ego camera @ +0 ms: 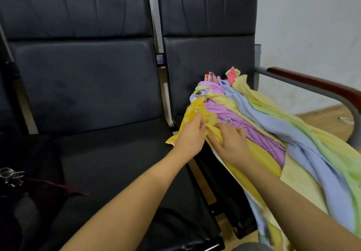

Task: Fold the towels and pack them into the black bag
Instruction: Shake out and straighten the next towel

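Both hands pinching one yellow towel at the near edge of the pile.

Left hand (190,133) and right hand (231,143), almost touching, fingers curled tight on a bunched fold of the yellow towel (197,112). Just beyond the grip, lilac towel (230,114), ribbed and rumpled; further right, blue towel (254,112) and pale green and cream ones twisted into long ropes, all soft terry, limp, no flat edges. Left of the grip, smooth black padded seat (109,153); well left, at the frame's edge, something dark with a metal clasp, possibly the bag (39,172), not certain. Risk: tangled cloth likely to drag neighbours along and spill the pile off the seat if pulled fast.
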`<state>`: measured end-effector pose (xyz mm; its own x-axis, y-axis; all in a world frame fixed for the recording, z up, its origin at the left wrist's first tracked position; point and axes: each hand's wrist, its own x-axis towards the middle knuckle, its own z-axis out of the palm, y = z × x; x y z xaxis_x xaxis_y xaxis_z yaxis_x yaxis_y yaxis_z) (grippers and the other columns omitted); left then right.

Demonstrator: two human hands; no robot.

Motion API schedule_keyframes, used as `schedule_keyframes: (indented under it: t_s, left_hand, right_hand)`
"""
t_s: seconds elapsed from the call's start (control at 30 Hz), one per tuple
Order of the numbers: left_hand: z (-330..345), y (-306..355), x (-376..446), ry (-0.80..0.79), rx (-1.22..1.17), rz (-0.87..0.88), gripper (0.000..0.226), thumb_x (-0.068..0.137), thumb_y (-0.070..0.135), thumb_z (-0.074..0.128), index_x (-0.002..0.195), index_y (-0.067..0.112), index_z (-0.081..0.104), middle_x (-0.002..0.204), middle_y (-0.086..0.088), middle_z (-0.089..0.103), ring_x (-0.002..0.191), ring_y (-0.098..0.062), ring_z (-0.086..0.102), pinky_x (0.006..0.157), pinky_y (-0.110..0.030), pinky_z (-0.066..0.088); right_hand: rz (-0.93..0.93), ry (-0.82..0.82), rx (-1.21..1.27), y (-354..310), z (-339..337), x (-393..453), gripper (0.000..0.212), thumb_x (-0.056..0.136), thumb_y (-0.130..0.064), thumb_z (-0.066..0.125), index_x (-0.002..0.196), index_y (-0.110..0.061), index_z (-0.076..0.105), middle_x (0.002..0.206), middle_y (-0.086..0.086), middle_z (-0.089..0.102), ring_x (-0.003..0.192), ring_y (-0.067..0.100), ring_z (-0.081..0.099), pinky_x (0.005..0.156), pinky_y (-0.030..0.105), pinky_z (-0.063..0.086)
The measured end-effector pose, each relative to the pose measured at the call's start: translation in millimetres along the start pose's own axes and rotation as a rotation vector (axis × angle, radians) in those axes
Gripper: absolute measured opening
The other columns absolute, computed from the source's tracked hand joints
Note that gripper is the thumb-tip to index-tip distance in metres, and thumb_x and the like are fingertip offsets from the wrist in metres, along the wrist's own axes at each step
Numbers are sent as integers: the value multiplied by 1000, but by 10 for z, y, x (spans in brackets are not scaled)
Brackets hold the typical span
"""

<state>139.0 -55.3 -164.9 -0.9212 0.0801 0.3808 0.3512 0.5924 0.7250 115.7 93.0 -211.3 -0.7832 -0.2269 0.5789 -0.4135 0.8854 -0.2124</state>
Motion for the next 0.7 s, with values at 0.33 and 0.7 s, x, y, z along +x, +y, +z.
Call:
schedule_keyframes:
  t_s: [0.33,0.7]
  left_hand:
    - [-501,348,20,94,-46,123,5,97,13,45,96,12,50,86,-4,59,73,-12,51,68,-25,42]
    - [-1589,-49,-482,338,76,13,11,94,7,46,89,7,55,86,2,51,72,-6,47,61,-9,39]
  right_hand:
    - [10,30,-106,-624,-737,449,37,99,-26,34,114,-3,60,116,21,62,108,35,59,87,40,40]
    - [-302,260,109,-1741,-295,551,30,88,-37,41,72,-15,56,67,0,55,59,22,55,56,34,39]
